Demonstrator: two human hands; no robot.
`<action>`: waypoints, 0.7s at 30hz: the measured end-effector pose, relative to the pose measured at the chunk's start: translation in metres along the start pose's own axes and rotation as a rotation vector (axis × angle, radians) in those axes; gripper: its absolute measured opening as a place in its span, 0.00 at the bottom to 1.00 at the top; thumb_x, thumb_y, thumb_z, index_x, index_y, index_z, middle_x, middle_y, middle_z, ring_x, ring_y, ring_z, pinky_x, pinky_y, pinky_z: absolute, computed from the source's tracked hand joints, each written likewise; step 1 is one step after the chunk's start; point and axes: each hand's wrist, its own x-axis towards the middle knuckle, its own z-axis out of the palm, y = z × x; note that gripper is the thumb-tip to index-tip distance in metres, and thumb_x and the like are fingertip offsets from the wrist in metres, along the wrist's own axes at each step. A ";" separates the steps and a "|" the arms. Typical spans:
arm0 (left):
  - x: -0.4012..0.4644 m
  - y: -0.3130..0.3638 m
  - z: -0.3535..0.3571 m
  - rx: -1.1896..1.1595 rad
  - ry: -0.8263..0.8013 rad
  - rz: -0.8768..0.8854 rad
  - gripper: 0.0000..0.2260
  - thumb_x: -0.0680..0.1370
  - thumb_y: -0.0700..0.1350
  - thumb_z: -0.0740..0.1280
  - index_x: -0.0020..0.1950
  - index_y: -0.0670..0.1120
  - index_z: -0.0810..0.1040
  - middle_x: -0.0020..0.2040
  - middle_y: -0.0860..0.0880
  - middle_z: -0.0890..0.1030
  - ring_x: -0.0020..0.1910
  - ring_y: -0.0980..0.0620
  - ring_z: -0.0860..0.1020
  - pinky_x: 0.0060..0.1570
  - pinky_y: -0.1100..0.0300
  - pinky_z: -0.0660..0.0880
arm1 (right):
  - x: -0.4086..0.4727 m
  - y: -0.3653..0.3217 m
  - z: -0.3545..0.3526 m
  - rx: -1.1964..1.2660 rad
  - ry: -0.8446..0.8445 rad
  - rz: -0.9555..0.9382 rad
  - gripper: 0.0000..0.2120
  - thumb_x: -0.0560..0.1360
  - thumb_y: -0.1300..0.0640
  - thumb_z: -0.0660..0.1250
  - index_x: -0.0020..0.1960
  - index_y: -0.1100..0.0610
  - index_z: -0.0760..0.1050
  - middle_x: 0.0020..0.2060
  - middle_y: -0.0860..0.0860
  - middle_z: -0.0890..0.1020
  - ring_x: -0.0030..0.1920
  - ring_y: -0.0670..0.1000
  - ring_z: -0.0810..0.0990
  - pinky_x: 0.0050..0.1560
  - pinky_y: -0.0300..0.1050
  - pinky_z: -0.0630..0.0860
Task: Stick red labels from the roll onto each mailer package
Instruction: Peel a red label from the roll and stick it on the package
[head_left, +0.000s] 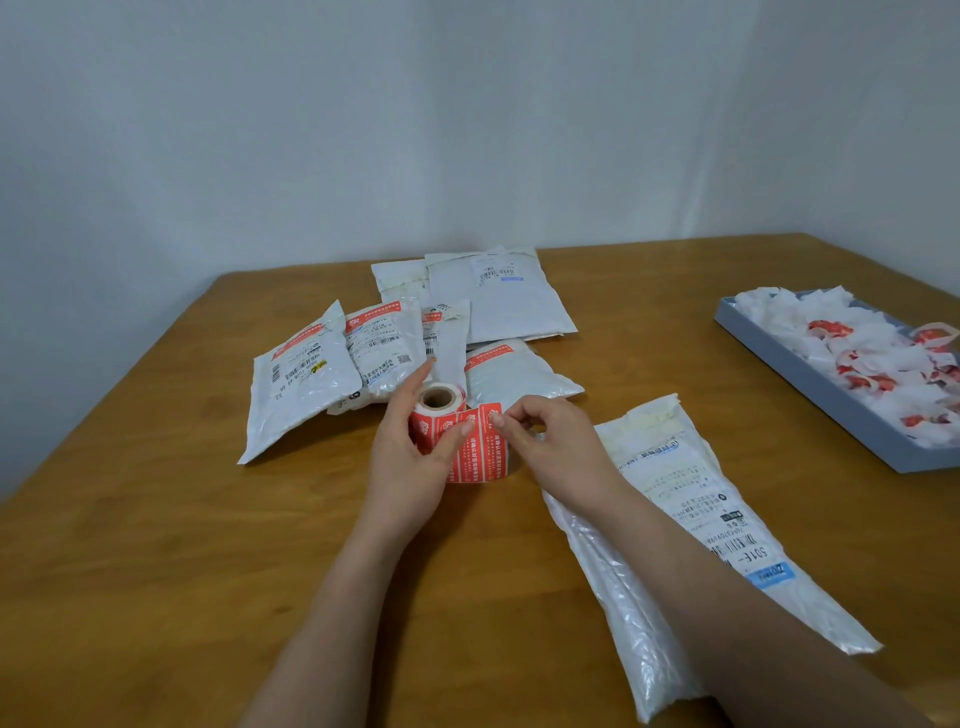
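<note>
Left hand (415, 447) grasping the roll (441, 415) of red labels, thumb across its front, fingers behind. Right hand (545, 441) pinching the corner of the loose label strip (480, 447) hanging from the roll. Roll held just above the surface (156, 519), near its middle. One long mailer (691, 519) lying right of the hands, partly under the right forearm, no red label visible on it. Pile of mailers (415, 332) just beyond the roll, several already bearing red labels. Blue tray (810, 384) of crumpled backing scraps at far right.
</note>
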 end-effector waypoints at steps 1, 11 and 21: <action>0.000 -0.001 0.000 -0.022 0.009 -0.020 0.29 0.74 0.42 0.73 0.71 0.55 0.67 0.63 0.56 0.74 0.60 0.60 0.75 0.54 0.64 0.77 | 0.000 0.000 0.000 -0.005 -0.002 0.004 0.12 0.78 0.48 0.65 0.42 0.56 0.77 0.38 0.47 0.81 0.40 0.45 0.79 0.41 0.34 0.76; 0.003 -0.004 -0.002 -0.086 -0.019 -0.057 0.28 0.73 0.40 0.73 0.69 0.53 0.68 0.61 0.51 0.77 0.59 0.55 0.77 0.58 0.53 0.77 | 0.001 -0.001 0.001 -0.066 0.011 0.025 0.12 0.78 0.48 0.64 0.43 0.56 0.77 0.40 0.48 0.81 0.41 0.45 0.79 0.42 0.35 0.75; 0.002 -0.004 -0.003 -0.150 -0.098 -0.032 0.23 0.73 0.39 0.72 0.63 0.55 0.70 0.59 0.49 0.77 0.56 0.55 0.79 0.48 0.62 0.78 | 0.003 0.002 0.002 -0.012 -0.004 0.088 0.13 0.79 0.48 0.64 0.45 0.58 0.79 0.42 0.49 0.82 0.42 0.45 0.80 0.44 0.36 0.76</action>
